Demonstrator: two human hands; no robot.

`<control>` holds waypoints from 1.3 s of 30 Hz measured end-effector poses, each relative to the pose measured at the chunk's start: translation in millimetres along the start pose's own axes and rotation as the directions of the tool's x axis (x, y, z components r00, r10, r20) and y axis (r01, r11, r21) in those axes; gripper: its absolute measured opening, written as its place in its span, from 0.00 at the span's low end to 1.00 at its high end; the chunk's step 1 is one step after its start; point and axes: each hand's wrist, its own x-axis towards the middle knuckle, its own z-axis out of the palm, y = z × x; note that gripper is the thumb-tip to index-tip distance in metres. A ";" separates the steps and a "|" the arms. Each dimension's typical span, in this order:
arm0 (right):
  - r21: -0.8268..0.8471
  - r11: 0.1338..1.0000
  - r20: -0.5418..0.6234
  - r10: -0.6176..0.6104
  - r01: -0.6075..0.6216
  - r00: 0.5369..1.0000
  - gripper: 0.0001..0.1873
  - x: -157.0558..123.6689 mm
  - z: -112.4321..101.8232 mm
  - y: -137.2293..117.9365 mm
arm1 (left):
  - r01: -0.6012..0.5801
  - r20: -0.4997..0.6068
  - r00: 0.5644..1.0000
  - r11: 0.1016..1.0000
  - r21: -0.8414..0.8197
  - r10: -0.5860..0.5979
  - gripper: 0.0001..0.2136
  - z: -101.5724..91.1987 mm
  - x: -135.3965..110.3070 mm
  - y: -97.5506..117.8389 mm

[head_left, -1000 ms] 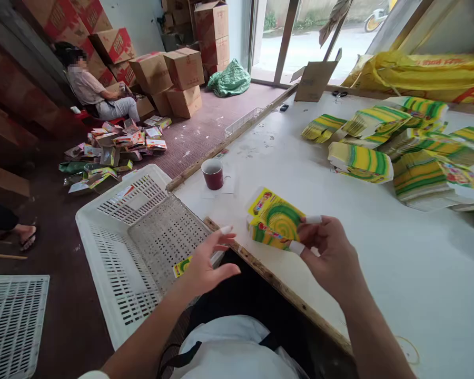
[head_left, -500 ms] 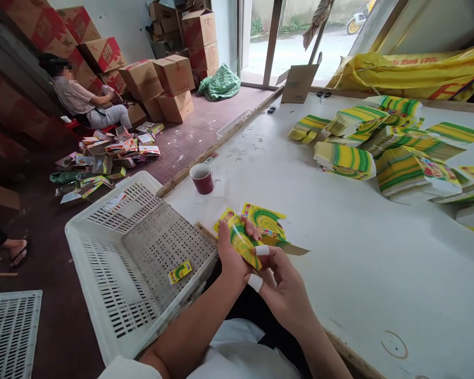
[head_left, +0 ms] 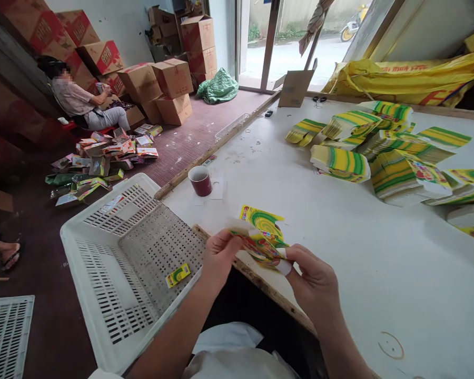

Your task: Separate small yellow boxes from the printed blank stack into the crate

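Note:
Both hands hold a yellow and green printed carton (head_left: pixel 260 234) over the near edge of the white table (head_left: pixel 363 263). My left hand (head_left: pixel 218 256) pinches its left end, fingers closed. At the carton's right end my right hand (head_left: pixel 315 279) grips it with taped fingertips. The carton is flat and partly folded, with a spiral print facing up. To my left a white plastic crate (head_left: pixel 114 279) stands on the floor with one small folded carton (head_left: pixel 177 275) lying on its bottom.
Stacks of flat yellow-green cartons (head_left: pixel 379 152) cover the table's far right. A dark red cup (head_left: pixel 200 180) stands near the table's left edge. A seated person (head_left: pixel 81 102) works by brown boxes (head_left: pixel 158 84) and a pile of cartons (head_left: pixel 102 158) on the floor.
My left hand came in from the crate side and took hold of the carton. Both hands turned and flattened it, and now hold it by its two ends.

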 end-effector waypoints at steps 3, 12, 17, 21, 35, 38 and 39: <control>-0.166 0.967 0.102 -0.176 0.191 0.979 0.15 1.8 -14.5 -5.5 | -0.118 0.145 0.985 0.979 0.167 0.094 0.43 -22.4 -1.3 34.5; -0.272 0.931 0.007 -0.252 0.245 0.968 0.29 -12.1 -1.0 -16.5 | -0.189 0.379 0.888 0.544 0.817 -0.260 0.33 -4.5 -33.3 26.2; 0.317 0.886 0.083 0.329 -0.338 0.941 0.27 -34.9 25.8 -5.0 | -0.280 0.385 0.911 0.462 0.841 -0.149 0.30 1.2 -40.6 8.9; 0.452 0.700 0.326 0.447 -0.553 0.833 0.25 -38.1 37.0 4.5 | -0.436 0.534 0.837 0.449 0.780 -0.115 0.32 -1.4 -42.4 3.5; -0.001 0.999 0.122 -0.039 0.039 0.992 0.32 -37.4 29.7 10.7 | -0.377 0.435 0.898 0.395 0.838 -0.066 0.28 -2.2 -26.5 -4.9; -0.024 0.998 0.095 -0.050 0.053 0.994 0.32 -33.7 24.7 13.9 | -0.357 0.373 0.928 0.350 0.866 0.024 0.26 -5.6 -28.8 -2.4; -0.043 0.997 0.119 -0.063 0.068 0.991 0.33 -33.7 24.0 14.7 | -0.347 0.359 0.933 0.339 0.874 0.028 0.24 -6.9 -29.3 -0.3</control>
